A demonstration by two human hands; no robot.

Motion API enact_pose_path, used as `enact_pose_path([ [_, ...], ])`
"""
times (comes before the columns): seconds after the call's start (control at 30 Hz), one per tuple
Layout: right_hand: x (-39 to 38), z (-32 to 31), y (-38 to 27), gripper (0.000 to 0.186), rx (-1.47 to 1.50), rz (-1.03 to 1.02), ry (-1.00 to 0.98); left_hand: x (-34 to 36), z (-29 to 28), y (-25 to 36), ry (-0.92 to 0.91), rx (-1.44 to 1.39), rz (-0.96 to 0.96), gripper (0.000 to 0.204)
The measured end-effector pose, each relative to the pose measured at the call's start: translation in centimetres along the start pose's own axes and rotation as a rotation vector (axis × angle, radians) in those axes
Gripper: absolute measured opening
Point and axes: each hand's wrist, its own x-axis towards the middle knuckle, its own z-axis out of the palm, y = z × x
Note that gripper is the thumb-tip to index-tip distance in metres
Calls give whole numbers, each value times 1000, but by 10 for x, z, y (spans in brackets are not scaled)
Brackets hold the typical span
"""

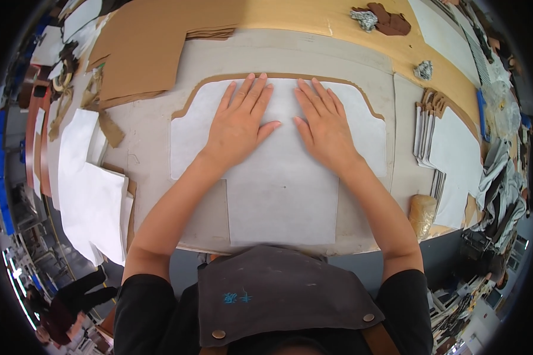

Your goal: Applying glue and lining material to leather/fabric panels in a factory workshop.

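A white T-shaped sheet [283, 207] lies flat on the table in front of me. Along its far edge shows a narrow brown border [210, 81] of a piece beneath it. My left hand [238, 121] rests flat on the wide upper part of the sheet, left of the middle, fingers stretched toward the far edge. Mirroring it on the right of the middle, my right hand [326, 121] also lies flat with fingers extended. Neither hand holds anything. The fingertips come close to the brown border.
Brown sheets [142, 53] are stacked at the far left, white cut pieces [92, 189] at the left. To the right stand layered white-and-brown pieces [456, 160] and a tan wrapped block [422, 216]. Brown scraps [389, 19] and a crumpled wad [423, 70] lie beyond.
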Motion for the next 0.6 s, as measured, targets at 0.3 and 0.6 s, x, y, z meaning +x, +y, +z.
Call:
enact_pose_path([
  [0.3,10,4,-14,43,45,-104,-27,-46,-19,-23,35,46,-150,58],
  [0.6,20,14,-26,45,38,-115,-20,-49,-22,-29,43,35,-168,57],
])
